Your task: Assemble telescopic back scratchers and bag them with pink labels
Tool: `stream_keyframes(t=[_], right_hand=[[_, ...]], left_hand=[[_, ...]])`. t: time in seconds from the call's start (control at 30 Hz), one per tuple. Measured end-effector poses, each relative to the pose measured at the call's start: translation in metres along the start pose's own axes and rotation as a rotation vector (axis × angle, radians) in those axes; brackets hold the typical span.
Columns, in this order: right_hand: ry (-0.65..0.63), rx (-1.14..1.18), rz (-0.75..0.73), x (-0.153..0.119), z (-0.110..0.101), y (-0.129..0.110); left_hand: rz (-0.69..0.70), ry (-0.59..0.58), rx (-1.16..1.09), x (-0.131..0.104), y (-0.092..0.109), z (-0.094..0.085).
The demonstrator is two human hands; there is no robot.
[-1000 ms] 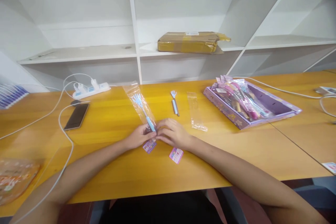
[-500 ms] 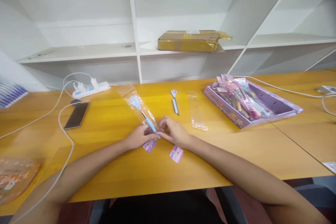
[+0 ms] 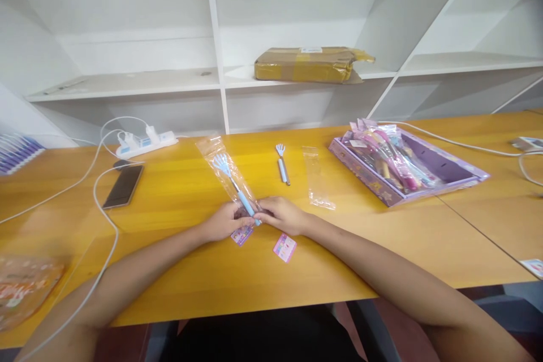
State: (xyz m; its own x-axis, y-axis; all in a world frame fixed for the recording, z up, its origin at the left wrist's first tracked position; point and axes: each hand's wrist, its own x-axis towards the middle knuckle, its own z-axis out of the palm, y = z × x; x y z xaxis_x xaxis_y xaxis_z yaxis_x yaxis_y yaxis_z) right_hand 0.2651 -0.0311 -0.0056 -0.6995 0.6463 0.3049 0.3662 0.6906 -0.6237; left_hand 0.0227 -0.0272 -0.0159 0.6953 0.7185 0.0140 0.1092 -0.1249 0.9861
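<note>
A light-blue back scratcher (image 3: 245,202) with a hand-shaped head and a metal rod lies slanted inside a clear plastic bag (image 3: 209,147). My left hand (image 3: 225,221) is closed on the bag and the handle from the left. From the right, my right hand (image 3: 283,215) pinches the bag at the handle's lower end; its fingertips are partly hidden. One small printed card (image 3: 241,235) lies just under my left hand, and a pink card (image 3: 284,248) sits below my right. Beyond the hands rests a second blue back scratcher (image 3: 283,171), beside a flat clear bag (image 3: 314,181).
At the right stands a purple display box (image 3: 365,174) holding several wrapped items. A phone (image 3: 123,186), a power strip (image 3: 147,145) and loose white cables occupy the left. An orange-printed bag (image 3: 27,288) lies front left. A taped carton (image 3: 303,65) is on the shelf.
My right fingers have come down from their raised bend and flattened against the bag's lower end. The bagged back scratcher has shifted slightly right.
</note>
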Motion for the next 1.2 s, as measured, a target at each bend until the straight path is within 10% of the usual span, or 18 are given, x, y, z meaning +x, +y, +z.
stream_keyframes(t=[0.9, 1.2], right_hand=[[-0.074, -0.099, -0.04, 0.0, -0.003, -0.004], [0.151, 0.744, 0.213, 0.003, 0.01, 0.001]], left_hand=[[-0.02, 0.062, 0.272, -0.001, 0.009, 0.002], [-0.02, -0.155, 0.29, -0.005, 0.017, -0.002]])
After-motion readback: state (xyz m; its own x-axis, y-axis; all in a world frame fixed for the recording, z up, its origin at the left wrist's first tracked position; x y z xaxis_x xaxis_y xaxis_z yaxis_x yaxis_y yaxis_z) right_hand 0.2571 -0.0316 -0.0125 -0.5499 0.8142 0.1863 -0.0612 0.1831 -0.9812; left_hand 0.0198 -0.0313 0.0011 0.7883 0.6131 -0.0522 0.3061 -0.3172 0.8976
